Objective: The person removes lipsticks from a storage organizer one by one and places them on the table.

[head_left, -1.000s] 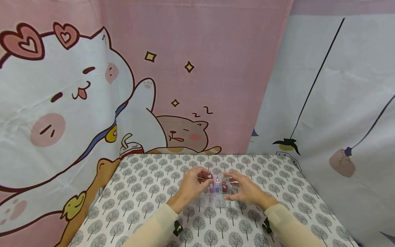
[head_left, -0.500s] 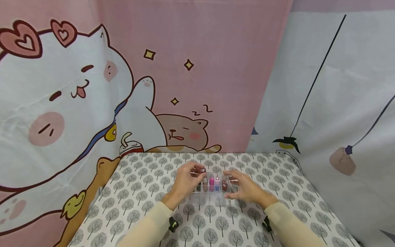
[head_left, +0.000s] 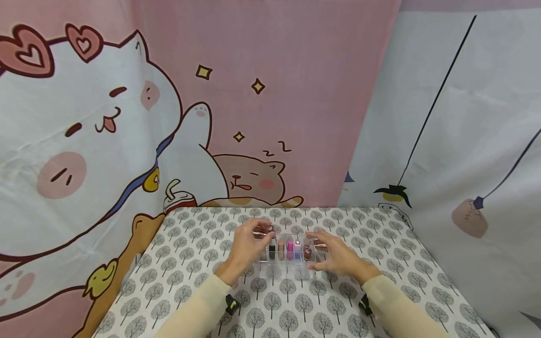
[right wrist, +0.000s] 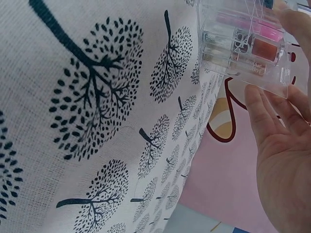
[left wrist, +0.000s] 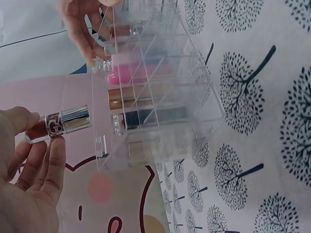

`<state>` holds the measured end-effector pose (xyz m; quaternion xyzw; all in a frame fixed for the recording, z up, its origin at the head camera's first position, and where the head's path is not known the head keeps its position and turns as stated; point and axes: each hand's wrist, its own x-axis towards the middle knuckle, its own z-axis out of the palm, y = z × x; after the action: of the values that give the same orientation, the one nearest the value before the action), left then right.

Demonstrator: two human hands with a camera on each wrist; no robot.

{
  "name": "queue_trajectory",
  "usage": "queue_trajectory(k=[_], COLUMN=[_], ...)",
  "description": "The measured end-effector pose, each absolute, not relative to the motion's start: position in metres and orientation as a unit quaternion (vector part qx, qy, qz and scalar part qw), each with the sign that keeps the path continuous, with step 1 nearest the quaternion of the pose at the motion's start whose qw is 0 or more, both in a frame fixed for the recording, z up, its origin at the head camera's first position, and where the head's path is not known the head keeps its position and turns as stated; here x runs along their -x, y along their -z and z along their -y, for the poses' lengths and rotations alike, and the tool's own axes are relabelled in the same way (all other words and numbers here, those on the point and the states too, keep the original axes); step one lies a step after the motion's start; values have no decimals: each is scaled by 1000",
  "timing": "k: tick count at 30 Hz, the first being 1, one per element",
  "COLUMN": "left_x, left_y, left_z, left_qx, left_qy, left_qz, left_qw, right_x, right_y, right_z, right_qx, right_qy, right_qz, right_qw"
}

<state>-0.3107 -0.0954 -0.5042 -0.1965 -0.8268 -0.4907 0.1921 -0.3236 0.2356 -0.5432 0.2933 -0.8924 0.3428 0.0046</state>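
Note:
My left hand [head_left: 247, 241] pinches a small lip gloss tube [left wrist: 43, 128] with a dark red body and a silver cap, between thumb and fingers. The tube is held above the left end of a clear divided lipstick organizer [head_left: 281, 267], its silver cap toward the compartments. My right hand [head_left: 338, 256] holds the organizer's right end, thumb at the front and fingers at the back. Inside stand several lip products: a bright pink tube [head_left: 289, 246], a black tube [left wrist: 155, 118], a gold-capped tube [left wrist: 115, 98] and a dark red tube [right wrist: 265, 50] at the right end.
A white cloth printed with grey trees [head_left: 304, 310] covers the table. Behind it hangs a pink curtain [head_left: 313, 103] with cartoon animals; a pale curtain [head_left: 486, 117] lines the right side.
My left hand has moved leftward along the organizer with the lip gloss tube, uncovering the pink, gold-capped and black tubes. My right hand stays at the right end.

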Motion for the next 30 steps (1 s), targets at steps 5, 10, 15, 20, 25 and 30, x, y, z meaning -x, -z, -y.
queue_trajectory(k=[5,10,15,20,25,30], left_x=[313,316,318,319,322,325], left_y=[504,503,502,502,502,508], left_z=[103,109,117,127,139,151], left_qx=[194,183,175,163,147,132], left_qy=[492,487,487,490,492,476], left_qz=[823,825,823,821,824,834], left_qw=[210,219,233,243,238,246], right_x=[323,322,323,322,322,322], right_y=[543,543,542,542,543,544], right_z=[-235,-236,-236,-236,-236,-236], right_qx=[-292,-289,-288,-285,-290,-287], right_qy=[-350,-346,-346,-345,-337,-335], right_qz=[890,893,893,894,895,898], right_qw=[0,3,0,-2,9,14])
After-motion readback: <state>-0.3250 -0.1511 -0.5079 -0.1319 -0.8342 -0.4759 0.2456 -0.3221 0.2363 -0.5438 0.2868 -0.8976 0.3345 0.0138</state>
